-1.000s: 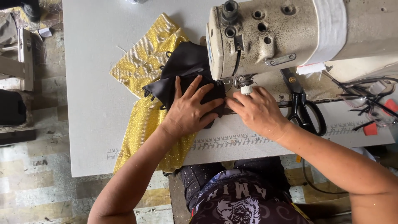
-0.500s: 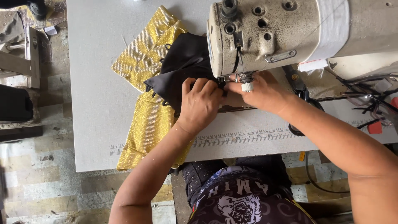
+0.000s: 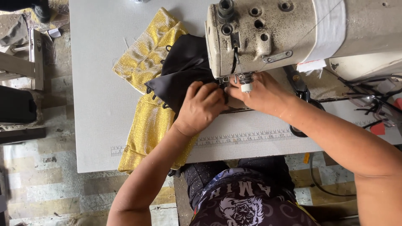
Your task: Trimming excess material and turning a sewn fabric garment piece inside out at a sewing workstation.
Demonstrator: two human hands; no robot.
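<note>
Left hand (image 3: 201, 106) resting on black fabric (image 3: 184, 69), fingers (image 3: 211, 94) curled and pressing it down just before the needle area. Right hand (image 3: 261, 94) alongside, touching the left, fingers bent under the head of the cream sewing machine (image 3: 284, 33); whether pinching the fabric, cannot tell. Black fabric lying on the grey worktop (image 3: 100, 104), partly beneath the machine head, overlapping gold glittery fabric (image 3: 146, 125) draped over the near worktop edge. Black-handled scissors (image 3: 299, 90) beside the right wrist. Printed ruler strip (image 3: 247, 137) along the front edge.
</note>
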